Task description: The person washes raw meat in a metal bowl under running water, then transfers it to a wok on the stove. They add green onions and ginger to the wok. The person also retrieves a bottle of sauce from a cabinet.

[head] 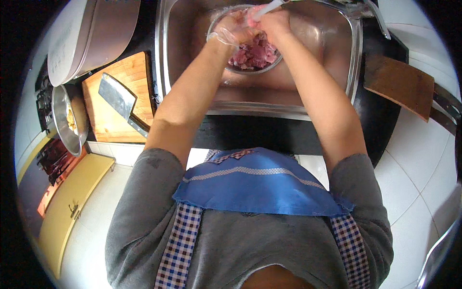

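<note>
My left hand [232, 29], in a clear plastic glove, reaches into a round metal-rimmed bowl in the sink. Its fingers are over the raw meat pieces [256, 54] and partly blurred, so I cannot tell what they grip. My right hand [276, 23] is bare and reaches over the bowl's right side, close to the left hand. Beside its fingers is a pink item [253, 15] that I cannot identify clearly. A pale faucet spout [269, 9] slants down over the hands. The bowl's rim [254, 72] shows below the meat.
The stainless steel sink [317, 79] is set in a black counter [252, 130]. To the left, a cleaver [117, 95] lies on a wooden cutting board [97, 119], beside a metal bowl [80, 141] with yellowish pieces. A brown board [399, 85] juts out at the right.
</note>
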Demonstrator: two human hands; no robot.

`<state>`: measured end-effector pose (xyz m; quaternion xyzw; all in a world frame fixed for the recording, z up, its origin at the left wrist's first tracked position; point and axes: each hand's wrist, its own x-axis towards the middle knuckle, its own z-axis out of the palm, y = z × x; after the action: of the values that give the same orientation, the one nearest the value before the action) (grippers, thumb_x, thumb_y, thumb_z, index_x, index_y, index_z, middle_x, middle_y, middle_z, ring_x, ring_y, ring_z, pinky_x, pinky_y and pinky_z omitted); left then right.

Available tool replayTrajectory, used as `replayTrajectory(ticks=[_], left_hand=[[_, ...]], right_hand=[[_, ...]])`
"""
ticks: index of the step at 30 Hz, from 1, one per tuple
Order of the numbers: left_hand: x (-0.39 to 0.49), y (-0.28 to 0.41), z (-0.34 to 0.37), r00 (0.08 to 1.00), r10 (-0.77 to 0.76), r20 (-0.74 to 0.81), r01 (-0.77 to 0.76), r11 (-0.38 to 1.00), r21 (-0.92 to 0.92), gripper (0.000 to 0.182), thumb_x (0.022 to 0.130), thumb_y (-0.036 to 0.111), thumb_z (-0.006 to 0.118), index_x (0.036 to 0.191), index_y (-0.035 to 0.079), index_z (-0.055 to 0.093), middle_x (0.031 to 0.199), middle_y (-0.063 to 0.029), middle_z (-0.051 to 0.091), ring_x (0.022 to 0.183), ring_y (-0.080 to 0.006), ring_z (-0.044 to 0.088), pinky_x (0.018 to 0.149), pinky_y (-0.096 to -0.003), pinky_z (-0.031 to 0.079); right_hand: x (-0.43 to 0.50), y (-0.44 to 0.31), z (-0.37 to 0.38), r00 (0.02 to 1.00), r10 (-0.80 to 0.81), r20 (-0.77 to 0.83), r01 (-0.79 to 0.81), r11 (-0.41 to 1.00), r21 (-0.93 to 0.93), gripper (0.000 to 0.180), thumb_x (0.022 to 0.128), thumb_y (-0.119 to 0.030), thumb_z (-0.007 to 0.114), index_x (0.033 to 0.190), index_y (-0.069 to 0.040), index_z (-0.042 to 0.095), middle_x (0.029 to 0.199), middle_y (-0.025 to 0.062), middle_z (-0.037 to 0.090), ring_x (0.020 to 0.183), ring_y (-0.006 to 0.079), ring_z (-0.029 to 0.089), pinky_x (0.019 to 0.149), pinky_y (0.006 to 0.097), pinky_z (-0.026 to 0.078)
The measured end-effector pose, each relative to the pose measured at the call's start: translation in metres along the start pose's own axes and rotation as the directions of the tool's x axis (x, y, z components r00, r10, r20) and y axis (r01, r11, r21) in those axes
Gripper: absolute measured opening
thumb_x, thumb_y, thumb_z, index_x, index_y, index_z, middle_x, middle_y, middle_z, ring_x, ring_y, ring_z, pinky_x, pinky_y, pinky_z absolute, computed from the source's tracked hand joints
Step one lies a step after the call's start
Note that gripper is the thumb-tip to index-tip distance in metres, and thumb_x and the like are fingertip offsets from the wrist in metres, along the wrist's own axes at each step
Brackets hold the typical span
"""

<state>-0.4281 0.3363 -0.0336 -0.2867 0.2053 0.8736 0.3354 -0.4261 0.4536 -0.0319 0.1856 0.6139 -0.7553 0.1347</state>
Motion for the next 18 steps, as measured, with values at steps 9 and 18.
replayTrajectory(ticks=[9, 18], left_hand=[[-0.047, -0.022, 0.001, 0.780, 0.001, 0.626, 0.316, 0.862, -0.395, 0.086, 0.087, 0.069, 0.021, 0.130, -0.005, 0.033, 0.121, -0.0307, 0.047, 0.114, -0.0449, 0.045, 0.103, -0.0521, 0.033], [-0.071, 0.019, -0.004, 0.977, 0.203, -0.071, 0.010, 0.287, 0.958, 0.072, 0.083, 0.056, 0.052, 0.131, 0.004, 0.042, 0.128, -0.0199, 0.048, 0.118, -0.0382, 0.045, 0.103, -0.0443, 0.035]], right_hand=[[-0.083, -0.004, -0.006, 0.841, -0.448, 0.304, 0.491, 0.395, -0.777, 0.037, 0.091, -0.038, 0.048, 0.120, -0.018, 0.060, 0.129, 0.0073, 0.052, 0.124, 0.0240, 0.040, 0.106, 0.0405, 0.023], [-0.125, -0.035, -0.082, 0.989, 0.093, 0.119, 0.101, 0.182, -0.978, 0.029, 0.085, -0.028, 0.053, 0.106, -0.013, 0.066, 0.103, 0.0175, 0.062, 0.106, 0.0348, 0.054, 0.089, 0.0442, 0.044]])
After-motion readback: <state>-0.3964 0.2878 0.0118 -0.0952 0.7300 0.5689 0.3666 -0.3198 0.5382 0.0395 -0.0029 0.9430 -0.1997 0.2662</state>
